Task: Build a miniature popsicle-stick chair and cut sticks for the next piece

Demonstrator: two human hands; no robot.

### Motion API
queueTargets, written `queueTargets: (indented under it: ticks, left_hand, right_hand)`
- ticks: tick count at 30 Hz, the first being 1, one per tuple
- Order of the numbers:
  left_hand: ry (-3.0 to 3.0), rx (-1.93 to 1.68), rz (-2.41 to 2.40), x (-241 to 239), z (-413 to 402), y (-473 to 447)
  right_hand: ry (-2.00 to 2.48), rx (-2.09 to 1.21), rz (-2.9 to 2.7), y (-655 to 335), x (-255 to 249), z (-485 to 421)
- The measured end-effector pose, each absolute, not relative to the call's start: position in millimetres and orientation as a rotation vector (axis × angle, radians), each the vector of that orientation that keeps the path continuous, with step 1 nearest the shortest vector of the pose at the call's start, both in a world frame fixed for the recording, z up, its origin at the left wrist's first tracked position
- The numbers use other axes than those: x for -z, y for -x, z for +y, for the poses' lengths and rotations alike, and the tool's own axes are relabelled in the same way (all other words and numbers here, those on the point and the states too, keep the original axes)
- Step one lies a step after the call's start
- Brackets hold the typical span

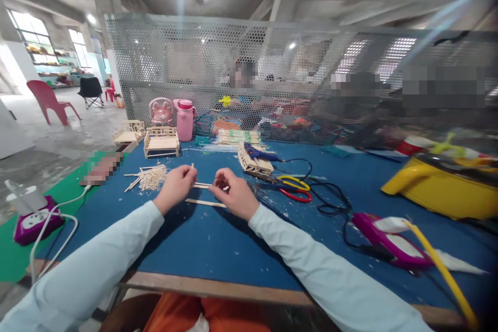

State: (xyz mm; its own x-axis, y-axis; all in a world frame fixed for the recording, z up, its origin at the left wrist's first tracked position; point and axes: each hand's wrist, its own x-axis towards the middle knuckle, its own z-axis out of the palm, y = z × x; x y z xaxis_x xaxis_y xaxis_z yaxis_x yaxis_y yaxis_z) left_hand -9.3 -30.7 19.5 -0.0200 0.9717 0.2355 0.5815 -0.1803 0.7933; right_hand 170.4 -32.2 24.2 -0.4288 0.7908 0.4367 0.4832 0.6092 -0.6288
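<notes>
My left hand point(179, 184) pinches one end of some thin wooden sticks point(202, 185), held just above the blue table. The fingers of my right hand point(233, 192) close on the other end of these sticks. One short stick end pokes up by my left fingertips. Below the hands a longer flat stick point(206, 203) lies on the table. Left of my left hand is a pile of small wooden sticks point(153, 177). A blue glue gun point(259, 152) rests on a small wooden stick frame point(254, 162) beyond my right hand.
Two small stick-built benches point(161, 142) and a pink bottle point(185, 120) stand at the back left, before a perforated metal screen point(155, 52). Scissors point(293, 188) and black cables lie to the right. Purple power strips point(392, 241) and a yellow pot point(447, 187) sit farther out.
</notes>
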Motion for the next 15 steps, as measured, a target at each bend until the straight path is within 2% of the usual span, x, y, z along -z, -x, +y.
queueTargets:
  ticks: [3, 5, 10, 13, 15]
  left_hand:
    - [-2.098, -0.59, 2.191, -25, -18, 48]
    - [-2.07, -0.477, 2.314, -26, -13, 67]
    - [-2.041, -0.458, 2.434, -25, -16, 67]
    - [-2.189, -0.564, 2.433, -30, -23, 53]
    - [-2.301, -0.512, 2.215, -34, -28, 45]
  right_hand:
    - [1.102, -0.376, -2.145, -188, -30, -20]
    - [1.187, -0.334, -2.179, -207, -33, -9]
    - [1.466, -0.426, -2.28, -259, -35, 5]
    - [1.398, -0.685, -2.333, -268, -30, -1]
    - [1.301, -0.828, -2.364, -261, -25, -8]
